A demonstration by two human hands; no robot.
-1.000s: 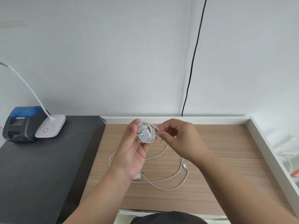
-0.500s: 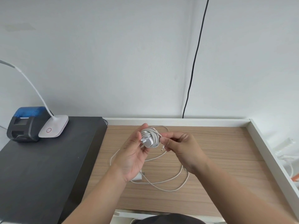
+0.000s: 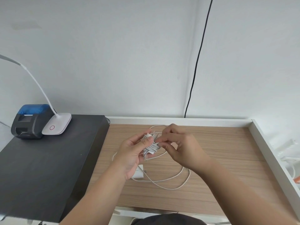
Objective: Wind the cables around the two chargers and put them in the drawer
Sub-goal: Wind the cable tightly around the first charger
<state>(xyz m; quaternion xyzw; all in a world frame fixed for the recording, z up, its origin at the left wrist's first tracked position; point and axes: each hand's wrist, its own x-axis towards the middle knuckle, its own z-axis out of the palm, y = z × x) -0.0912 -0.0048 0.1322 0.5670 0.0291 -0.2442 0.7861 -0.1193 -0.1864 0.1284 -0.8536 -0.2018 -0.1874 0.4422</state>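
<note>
At frame centre your left hand point(image 3: 132, 153) and right hand point(image 3: 181, 148) hold the wound charger point(image 3: 150, 143) above the tabletop point(image 3: 219, 153). Below it, the second charger point(image 3: 138, 172) and its loose cable point(image 3: 168, 184) lie on that tabletop. At left, a printer point(image 3: 29, 120) sits behind a lamp base point(image 3: 56, 124).

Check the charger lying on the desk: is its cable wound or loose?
Loose. The charger lies bare, and its cable sprawls in open loops across the desk.
</note>
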